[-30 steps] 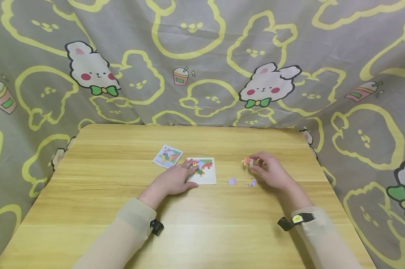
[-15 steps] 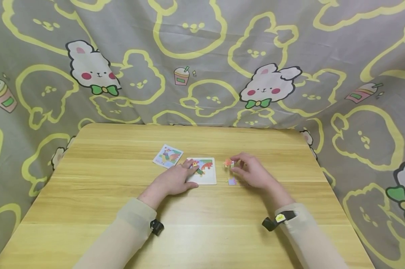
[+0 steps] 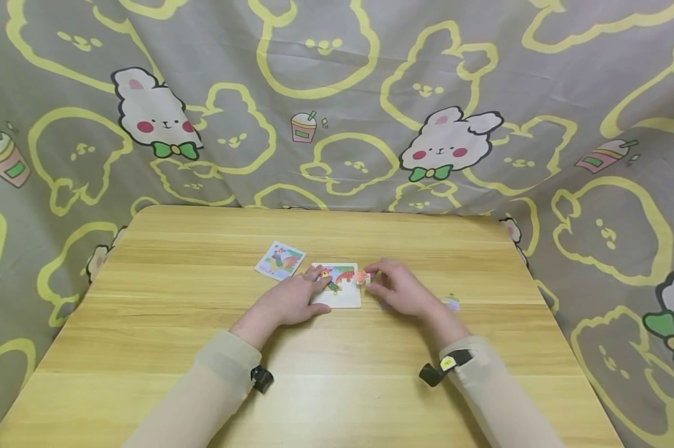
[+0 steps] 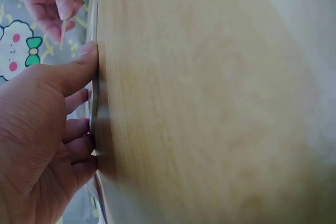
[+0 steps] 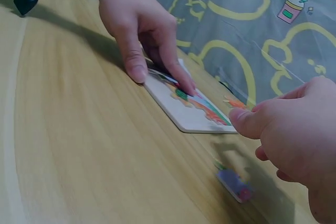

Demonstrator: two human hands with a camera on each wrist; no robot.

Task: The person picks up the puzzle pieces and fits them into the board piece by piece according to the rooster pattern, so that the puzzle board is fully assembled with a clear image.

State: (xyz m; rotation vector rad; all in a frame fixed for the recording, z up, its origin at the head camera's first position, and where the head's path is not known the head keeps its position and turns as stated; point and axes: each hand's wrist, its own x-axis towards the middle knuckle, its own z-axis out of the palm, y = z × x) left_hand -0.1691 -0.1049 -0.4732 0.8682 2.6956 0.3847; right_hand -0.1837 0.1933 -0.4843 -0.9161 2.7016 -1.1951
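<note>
Orange puzzle piece (image 3: 361, 277): pinched at the tips of right hand's (image 3: 401, 291) thumb and fingers, raised, beside puzzle board's (image 3: 345, 300) right edge | Left hand (image 3: 289, 300): on board, thumb and fingers apart | Lavender piece (image 5: 233, 184): on table (image 5: 94, 145), near board.

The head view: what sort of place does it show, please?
Probably a screened-off corner indoors, perhaps for filming or play: a wooden table, grey cartoon-print cloth hanging behind and beside it, and a partly filled puzzle board.
</note>
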